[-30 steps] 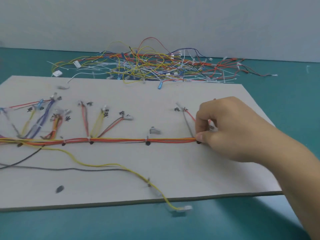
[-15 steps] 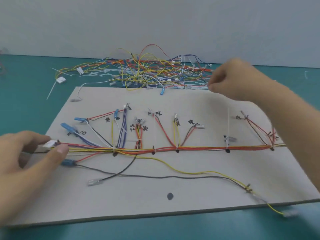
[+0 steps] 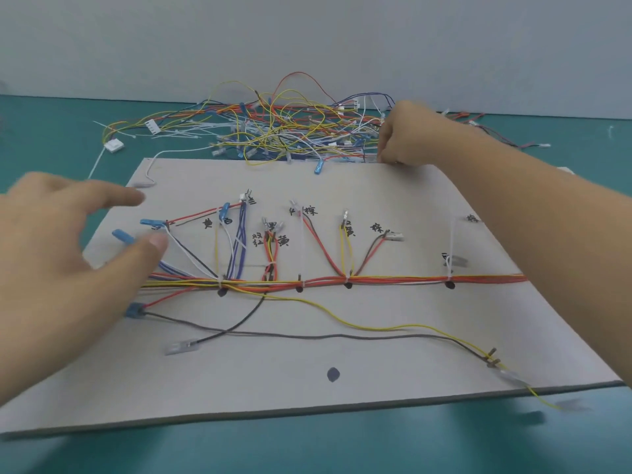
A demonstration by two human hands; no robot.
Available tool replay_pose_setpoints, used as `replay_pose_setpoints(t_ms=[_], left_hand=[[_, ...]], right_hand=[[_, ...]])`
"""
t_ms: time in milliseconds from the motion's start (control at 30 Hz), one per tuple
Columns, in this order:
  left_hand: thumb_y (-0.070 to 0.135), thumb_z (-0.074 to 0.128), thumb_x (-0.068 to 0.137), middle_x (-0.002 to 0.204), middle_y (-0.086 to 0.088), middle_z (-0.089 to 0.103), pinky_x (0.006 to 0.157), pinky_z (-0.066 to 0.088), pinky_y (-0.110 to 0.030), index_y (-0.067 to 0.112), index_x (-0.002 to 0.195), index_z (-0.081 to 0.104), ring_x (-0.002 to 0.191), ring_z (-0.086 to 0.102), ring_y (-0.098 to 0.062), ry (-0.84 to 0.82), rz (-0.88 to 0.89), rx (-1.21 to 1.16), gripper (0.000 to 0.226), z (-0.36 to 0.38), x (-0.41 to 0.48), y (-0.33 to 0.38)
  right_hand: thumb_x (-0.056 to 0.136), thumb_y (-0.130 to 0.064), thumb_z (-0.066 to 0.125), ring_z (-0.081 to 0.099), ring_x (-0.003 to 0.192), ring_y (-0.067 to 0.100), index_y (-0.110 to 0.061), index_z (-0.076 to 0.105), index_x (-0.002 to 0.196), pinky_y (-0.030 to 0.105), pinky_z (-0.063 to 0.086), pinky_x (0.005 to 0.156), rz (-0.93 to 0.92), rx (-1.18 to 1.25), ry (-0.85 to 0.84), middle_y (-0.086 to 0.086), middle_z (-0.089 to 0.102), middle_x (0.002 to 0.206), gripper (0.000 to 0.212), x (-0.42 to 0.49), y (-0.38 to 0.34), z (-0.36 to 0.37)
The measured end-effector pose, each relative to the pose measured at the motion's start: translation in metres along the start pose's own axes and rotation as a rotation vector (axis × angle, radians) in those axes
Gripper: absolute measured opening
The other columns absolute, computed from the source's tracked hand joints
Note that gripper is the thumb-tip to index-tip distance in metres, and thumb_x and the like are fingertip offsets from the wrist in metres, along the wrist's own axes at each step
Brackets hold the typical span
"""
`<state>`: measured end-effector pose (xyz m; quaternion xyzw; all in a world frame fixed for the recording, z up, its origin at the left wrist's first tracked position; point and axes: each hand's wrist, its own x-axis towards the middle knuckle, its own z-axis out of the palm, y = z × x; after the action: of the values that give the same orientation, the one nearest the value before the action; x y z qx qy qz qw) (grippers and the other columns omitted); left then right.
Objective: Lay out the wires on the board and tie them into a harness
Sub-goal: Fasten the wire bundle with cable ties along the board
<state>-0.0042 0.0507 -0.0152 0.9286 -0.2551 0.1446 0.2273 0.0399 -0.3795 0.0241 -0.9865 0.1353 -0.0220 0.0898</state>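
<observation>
Running across our board (image 3: pixel 376 381), the tied bundle (image 3: pixel 393 278) fans leftward; our left hand (image 3: pixel 51 254) splays, right hand (image 3: pixel 413 135) at far edge, grip unclear; near strip open.

**Bare board at the front middle; wires and arms crowd the rest**

The board (image 3: pixel 393 381) shows bare surface along its front edge around a dark spot (image 3: pixel 333 373), and in a strip at the back between the branch ends and the loose wire pile (image 3: pixel 273 131). The tied trunk bundle (image 3: pixel 393 278) runs across the middle, with branches fanning toward the back. In front of it a yellow wire (image 3: pixel 376 326) and a grey wire (image 3: pixel 342 335) trail to the front right corner. The left hand (image 3: pixel 58 254) spreads over the trunk's left end. The right hand (image 3: pixel 410 135) sits at the back edge against the pile, its forearm crossing the board's right side. The teal table (image 3: pixel 307 446) lies open in front.
</observation>
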Motion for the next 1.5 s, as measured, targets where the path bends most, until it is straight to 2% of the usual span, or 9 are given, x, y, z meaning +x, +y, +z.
replay_pose_setpoints(t_ms=[67,167,267,433,600,800,1000,1267,1500], left_hand=[[0.077,0.05,0.08,0.111,0.042,0.048,0.082,0.049,-0.047,0.071,0.116,0.048,0.093,0.048,-0.014,-0.015,0.001,-0.014,0.037,0.003,0.004,0.021],[0.072,0.052,0.08,0.111,0.036,0.056,0.082,0.055,-0.053,0.061,0.116,0.06,0.1,0.06,0.001,-0.032,-0.017,-0.156,0.038,0.001,0.012,0.045],[0.068,0.055,0.08,0.107,0.035,0.065,0.076,0.057,-0.04,0.057,0.108,0.065,0.094,0.064,0.013,-0.083,-0.003,-0.271,0.033,-0.002,0.023,0.068],[0.042,0.067,0.091,0.082,0.036,0.068,0.044,0.041,-0.008,0.042,0.095,0.073,0.061,0.062,0.013,-0.179,0.015,-0.381,0.007,0.003,0.038,0.088],[0.039,0.072,0.09,0.086,0.028,0.072,0.075,0.051,-0.028,0.036,0.093,0.075,0.079,0.068,0.004,-0.2,0.027,-0.503,0.005,0.008,0.036,0.105],[0.043,0.072,0.087,0.097,0.024,0.071,0.081,0.04,-0.005,0.037,0.099,0.076,0.103,0.064,-0.002,-0.156,0.131,-0.512,0.014,0.01,0.022,0.119],[0.056,0.066,0.086,0.101,0.027,0.071,0.096,0.044,-0.055,0.041,0.091,0.074,0.112,0.06,-0.016,-0.085,0.242,-0.529,0.017,0.005,0.005,0.143],[0.04,0.074,0.086,0.086,0.007,0.076,0.082,0.048,-0.032,0.035,0.079,0.078,0.092,0.07,-0.019,-0.12,0.192,-0.714,0.009,0.003,-0.001,0.144],[0.034,0.072,0.084,0.08,0.019,0.071,0.084,0.04,-0.053,0.035,0.079,0.073,0.088,0.064,-0.013,-0.066,0.325,-0.399,0.006,0.006,-0.003,0.146]], right_hand=[[0.079,-0.004,0.064,0.066,0.082,0.03,-0.012,0.076,0.082,0.028,0.046,0.067,-0.044,-0.042,-0.006,0.01,0.072,0.08,0.015,0.001,-0.004,0.001],[0.077,-0.006,0.066,0.063,0.072,0.025,-0.014,0.074,0.078,0.026,0.047,0.06,-0.06,-0.016,0.002,0.009,0.071,0.077,0.011,-0.001,0.002,-0.002],[0.079,-0.01,0.07,0.058,0.07,0.023,-0.013,0.071,0.079,0.026,0.044,0.06,-0.11,0.041,0.022,0.007,0.069,0.078,0.003,-0.008,0.012,-0.005],[0.086,-0.015,0.064,0.062,0.078,0.025,-0.017,0.068,0.083,0.03,0.048,0.071,-0.199,0.09,0.221,0.004,0.067,0.081,0.005,-0.019,0.011,-0.018],[0.089,-0.011,0.066,0.061,0.068,0.01,-0.021,0.074,0.1,0.017,0.047,0.059,-0.155,0.259,0.174,0.001,0.072,0.082,0.016,-0.052,-0.002,-0.026],[0.085,0.002,0.071,0.059,0.055,0.012,-0.01,0.074,0.091,0.025,0.045,0.052,-0.237,1.013,-0.025,0.008,0.076,0.075,0.014,-0.149,-0.044,-0.021],[0.079,-0.008,0.076,0.069,0.062,0.019,-0.011,0.072,0.091,0.027,0.048,0.056,-0.33,1.244,-0.07,0.02,0.075,0.079,0.013,-0.194,-0.064,-0.025],[0.076,-0.012,0.078,0.071,0.067,0.021,-0.013,0.074,0.092,0.028,0.052,0.062,-0.373,1.287,-0.142,0.015,0.078,0.082,0.016,-0.199,-0.063,-0.028],[0.069,-0.01,0.081,0.072,0.068,0.022,-0.008,0.073,0.093,0.023,0.053,0.062,-0.307,1.303,-0.117,0.014,0.078,0.082,0.025,-0.203,-0.062,-0.02]])
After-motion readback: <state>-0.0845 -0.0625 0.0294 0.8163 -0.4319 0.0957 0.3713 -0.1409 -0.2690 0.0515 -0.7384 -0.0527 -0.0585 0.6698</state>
